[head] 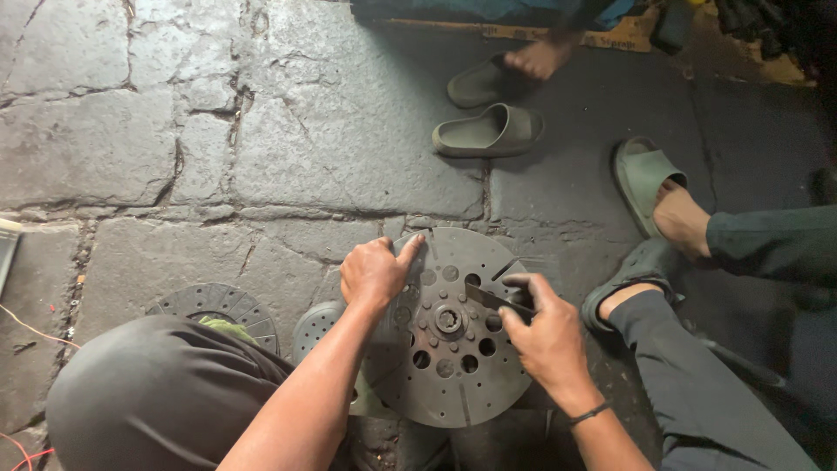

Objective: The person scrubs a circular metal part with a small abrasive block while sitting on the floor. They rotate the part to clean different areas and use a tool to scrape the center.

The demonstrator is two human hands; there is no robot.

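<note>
Clutch disc (445,349): round, dark grey metal, flat on the stone floor, face up. Splined hub at centre, ring of round holes around it, radial slots at the rim. Flat dark metal tool (490,299) lies across its upper right, pointing toward the hub.

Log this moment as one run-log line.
left hand: grips disc rim | right hand: holds flat tool on round metal disc | surface: stone floor
</note>
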